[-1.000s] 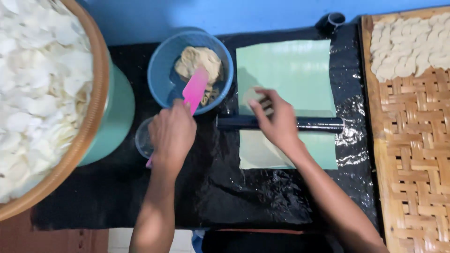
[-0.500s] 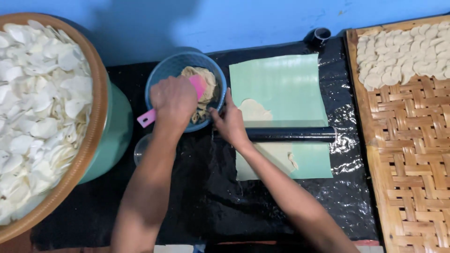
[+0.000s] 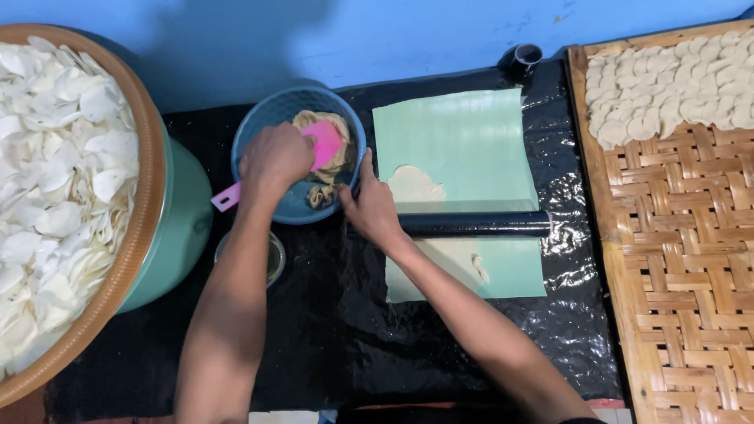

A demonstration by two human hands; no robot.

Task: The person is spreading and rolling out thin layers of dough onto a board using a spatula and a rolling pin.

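My left hand (image 3: 275, 159) grips a pink spatula (image 3: 323, 144) and presses its blade into the beige dough (image 3: 328, 133) inside a blue bowl (image 3: 267, 118). Against the bowl's right rim rests my right hand (image 3: 371, 209), fingers bent on the edge. Just right of that hand lies a black rolling pin (image 3: 475, 224) across a pale green sheet (image 3: 459, 141). Thin flattened dough (image 3: 415, 185) shows on the sheet above and below the pin.
A large woven tray of white chips (image 3: 55, 180) sits on a green tub (image 3: 177, 228) at left. A woven bamboo mat (image 3: 683, 259) with small dough rounds (image 3: 667, 90) fills the right. Black plastic (image 3: 330, 330) covers the surface. A small glass (image 3: 275, 255) stands below the bowl.
My left hand moved the pink spatula up into the bowl and now works the dough. My right hand left the sheet and rolling pin and came to the bowl's rim.
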